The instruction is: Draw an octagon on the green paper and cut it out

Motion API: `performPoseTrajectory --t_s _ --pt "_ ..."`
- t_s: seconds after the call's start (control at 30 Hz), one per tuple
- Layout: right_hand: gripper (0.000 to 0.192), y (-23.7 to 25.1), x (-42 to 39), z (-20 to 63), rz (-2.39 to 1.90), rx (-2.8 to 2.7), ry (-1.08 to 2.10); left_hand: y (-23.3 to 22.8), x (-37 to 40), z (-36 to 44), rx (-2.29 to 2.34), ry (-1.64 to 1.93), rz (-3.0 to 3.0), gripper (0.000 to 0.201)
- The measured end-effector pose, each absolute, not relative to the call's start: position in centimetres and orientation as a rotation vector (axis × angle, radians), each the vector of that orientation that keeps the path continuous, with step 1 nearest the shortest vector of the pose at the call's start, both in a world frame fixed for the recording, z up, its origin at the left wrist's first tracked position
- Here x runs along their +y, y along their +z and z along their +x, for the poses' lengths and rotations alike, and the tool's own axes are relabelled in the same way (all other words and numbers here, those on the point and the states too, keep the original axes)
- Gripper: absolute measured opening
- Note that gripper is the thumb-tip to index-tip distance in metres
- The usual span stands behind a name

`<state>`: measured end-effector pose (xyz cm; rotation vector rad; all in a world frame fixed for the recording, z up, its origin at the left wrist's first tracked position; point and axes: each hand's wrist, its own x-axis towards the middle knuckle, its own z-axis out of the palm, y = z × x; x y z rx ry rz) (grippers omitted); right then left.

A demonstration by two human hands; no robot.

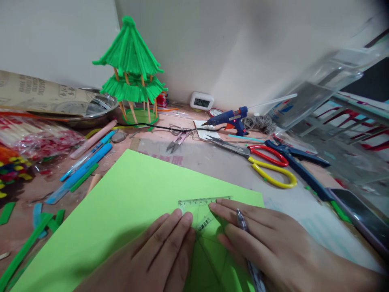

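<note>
A light green sheet of paper [121, 211] lies flat on the table in front of me. A clear plastic set square [203, 215] rests on its right part. My left hand [158, 255] lies flat on the sheet, fingertips touching the set square's left side. Beside it, my right hand [267, 247] presses on the set square's right side and holds a pen [247, 247] tucked between its fingers.
Red-and-yellow scissors [267, 166], blue pliers [300, 166], a blue glue gun [231, 119], small snips [178, 142] and a green pagoda model [132, 69] stand behind the sheet. Blue pens and green strips [82, 168] lie left. A phone [361, 217] lies right.
</note>
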<state>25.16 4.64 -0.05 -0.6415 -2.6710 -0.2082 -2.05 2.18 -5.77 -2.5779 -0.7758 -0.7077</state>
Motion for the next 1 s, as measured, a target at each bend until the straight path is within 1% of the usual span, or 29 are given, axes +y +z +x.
performPoseTrajectory --t_s 0.17,0.4,0.53,0.67,0.8,1.0 --pt "0.016 -0.2 4.5 25.4 -0.642 -2.657 -0.196 -5.5 2.1 -2.0 -0.763 -0.702 -2.585 0.033" --pt "0.018 -0.5 4.4 25.6 -0.659 -2.680 -0.143 -5.2 2.3 -1.7 -0.781 -0.755 -2.539 0.038" --pt "0.018 -0.6 4.4 25.6 -0.678 -2.678 -0.139 -5.0 2.1 -1.6 -0.775 -0.756 -2.545 0.037" --pt "0.017 -0.6 4.4 25.6 -0.678 -2.675 -0.154 -4.4 1.5 -1.6 -0.867 -0.705 -2.580 0.035" --pt "0.016 -0.6 4.4 25.6 -0.691 -2.671 -0.152 -3.9 0.8 -1.9 -0.865 -0.615 -2.592 0.032" --pt "0.015 -0.7 4.3 25.8 -0.696 -2.683 -0.137 -3.4 0.5 -2.1 -0.962 -0.426 -2.705 0.051"
